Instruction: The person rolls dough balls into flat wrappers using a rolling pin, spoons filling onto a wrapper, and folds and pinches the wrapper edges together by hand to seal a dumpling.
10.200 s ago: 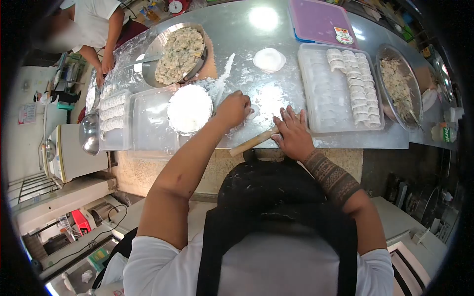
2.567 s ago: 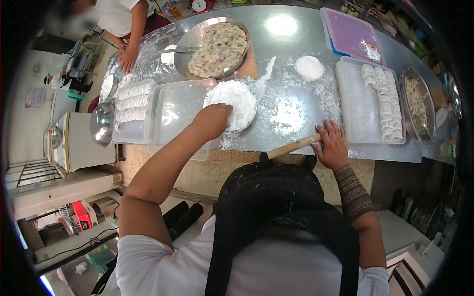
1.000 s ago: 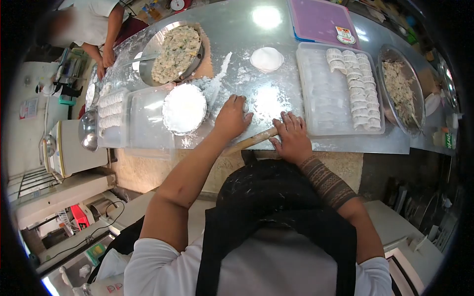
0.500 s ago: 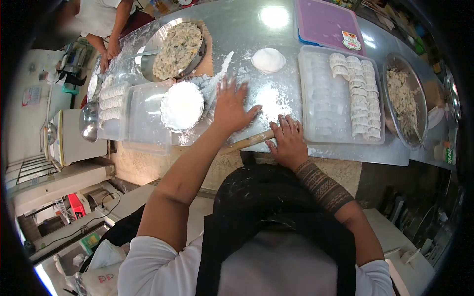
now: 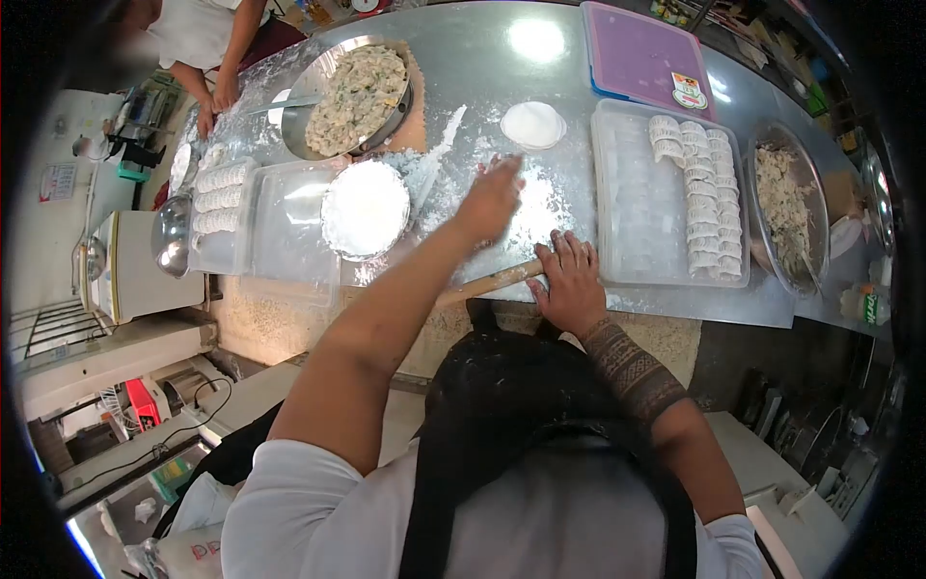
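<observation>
My right hand (image 5: 571,288) rests over the right end of a wooden rolling pin (image 5: 490,282), thumb on the near side and fingers stretched beyond it. The pin lies near the table's front edge. My left hand (image 5: 492,201) is above the floured patch, its fingers bent and a little smeared, so their grip is unclear. Just beyond its fingertips sits a small stack of round white dough wrappers (image 5: 532,125). To its left stands a round container of white flour (image 5: 366,210).
At right are a plastic tray (image 5: 627,275) with rows of pleated dumplings (image 5: 712,203), a metal bowl of filling (image 5: 786,193) and a purple lid (image 5: 641,58). At left are a pan of filling (image 5: 355,96) and another dumpling tray (image 5: 220,207). A co-worker's hands (image 5: 217,101) are at the far left.
My left hand has moved right, from lying flat with fingers spread to a bent-finger pose near the wrappers. My right hand stays on the rolling pin.
</observation>
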A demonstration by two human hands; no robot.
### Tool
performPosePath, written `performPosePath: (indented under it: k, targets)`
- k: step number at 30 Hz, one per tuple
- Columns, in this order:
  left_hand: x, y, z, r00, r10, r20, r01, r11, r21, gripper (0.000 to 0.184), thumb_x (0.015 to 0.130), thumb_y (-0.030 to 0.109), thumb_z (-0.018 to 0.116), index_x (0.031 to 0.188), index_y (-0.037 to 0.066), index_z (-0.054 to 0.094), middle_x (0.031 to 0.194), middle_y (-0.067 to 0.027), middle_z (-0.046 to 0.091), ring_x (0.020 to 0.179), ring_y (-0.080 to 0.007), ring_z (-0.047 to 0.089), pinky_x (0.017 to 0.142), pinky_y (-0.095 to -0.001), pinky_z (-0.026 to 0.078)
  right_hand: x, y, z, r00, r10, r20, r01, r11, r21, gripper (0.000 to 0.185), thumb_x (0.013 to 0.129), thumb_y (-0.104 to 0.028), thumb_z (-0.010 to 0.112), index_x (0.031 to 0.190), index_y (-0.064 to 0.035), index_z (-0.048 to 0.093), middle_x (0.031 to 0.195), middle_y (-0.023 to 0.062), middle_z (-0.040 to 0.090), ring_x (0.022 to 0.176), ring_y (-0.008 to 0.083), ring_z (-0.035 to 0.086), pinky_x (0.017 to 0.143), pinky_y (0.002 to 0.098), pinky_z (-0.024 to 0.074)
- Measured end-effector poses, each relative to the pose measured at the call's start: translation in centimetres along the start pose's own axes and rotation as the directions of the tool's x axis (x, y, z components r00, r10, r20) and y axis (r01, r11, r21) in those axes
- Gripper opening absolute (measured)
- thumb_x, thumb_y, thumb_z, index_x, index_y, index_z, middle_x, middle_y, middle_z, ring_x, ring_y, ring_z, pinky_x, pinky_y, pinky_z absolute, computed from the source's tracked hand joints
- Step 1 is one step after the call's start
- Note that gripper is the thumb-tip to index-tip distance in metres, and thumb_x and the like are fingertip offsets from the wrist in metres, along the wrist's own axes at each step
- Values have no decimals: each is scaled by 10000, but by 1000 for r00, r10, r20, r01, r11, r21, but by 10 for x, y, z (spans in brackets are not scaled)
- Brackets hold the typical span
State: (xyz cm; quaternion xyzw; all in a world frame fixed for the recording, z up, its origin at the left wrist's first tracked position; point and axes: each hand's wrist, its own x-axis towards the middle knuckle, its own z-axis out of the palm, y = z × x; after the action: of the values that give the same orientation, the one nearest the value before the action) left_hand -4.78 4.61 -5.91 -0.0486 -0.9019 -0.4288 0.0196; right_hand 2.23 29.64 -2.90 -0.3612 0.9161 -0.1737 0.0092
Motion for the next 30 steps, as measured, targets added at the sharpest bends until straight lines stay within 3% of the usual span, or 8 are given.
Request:
performPosePath:
  k: [2, 3, 6, 13, 19, 22, 28, 30]
  targets:
    - [-3, 39, -50, 951, -309, 5, 304, 933, -193, 433, 1068, 313, 538, 1406, 54, 617, 1447, -237, 602, 1295, -428, 604, 1124, -476, 451, -1, 0, 1, 1000, -1, -2, 1, 1000, -4, 589, 994, -423, 595, 1470, -85, 518, 1530, 240, 477, 1484, 416, 374, 1227, 626, 238]
    - [-5, 34, -59, 962, -249, -107, 252, 968, 13, 371, 1032, 300, 601, 1295, 53, 690, 1314, -240, 677, 1179, -434, 659, 992, -460, 529, 0, 0, 1, 1000, 0, -5, 0, 1000, -10, 588, 995, -422, 595, 1469, -84, 518, 1528, 240, 479, 1487, 416, 371, 1229, 628, 235]
    - [-24, 31, -63, 968, -248, 40, 209, 883, 421, 387, 931, 320, 738, 1214, 58, 716, 1104, -245, 724, 1071, -430, 688, 950, -443, 542, 0, -3, 0, 1000, 3, -4, -3, 1000, -30, 584, 994, -419, 597, 1465, -82, 522, 1523, 243, 484, 1491, 417, 366, 1234, 633, 225]
    - [-43, 40, -46, 914, -363, 179, 342, 929, 139, 316, 792, 162, 830, 987, 12, 632, 1077, -224, 674, 1015, -403, 668, 888, -479, 530, 1, -6, -3, 1000, 23, 8, -22, 998, -56, 576, 982, -423, 619, 1445, -89, 539, 1516, 231, 496, 1487, 408, 375, 1239, 616, 234]
    - [-33, 38, -49, 985, 166, -55, -137, 925, 354, 272, 854, 125, 746, 1093, 45, 645, 1067, -199, 682, 1049, -402, 645, 930, -462, 514, 2, -12, -7, 998, 60, -1, -60, 997, -47, 561, 961, -413, 651, 1417, -99, 557, 1506, 220, 510, 1471, 404, 398, 1230, 601, 262]
    - [-39, 28, -44, 953, 131, 275, -242, 873, 424, 204, 938, 131, 663, 1122, 44, 656, 1117, -190, 673, 1107, -388, 622, 967, -471, 501, 3, -12, -5, 998, 56, -10, -57, 997, -49, 585, 950, -411, 662, 1432, -101, 550, 1511, 222, 506, 1475, 405, 394, 1234, 609, 251]
    - [-39, 21, -51, 980, 196, -32, -172, 918, 358, 299, 969, 187, 633, 1213, 17, 664, 1211, -215, 677, 1148, -418, 612, 1033, -523, 456, 10, -20, -17, 997, 77, 10, -76, 996, -38, 690, 956, -444, 651, 1533, -108, 474, 1577, 244, 441, 1528, 428, 324, 1251, 655, 161]
    - [-16, 27, -43, 966, 244, -83, -185, 881, 436, 500, 1026, 358, 570, 1414, 42, 577, 1488, -312, 489, 1402, -488, 437, 1196, -592, 282, 17, -22, -20, 996, 82, 25, -81, 996, -27, 729, 964, -472, 639, 1556, -92, 444, 1596, 260, 413, 1541, 440, 298, 1252, 668, 134]
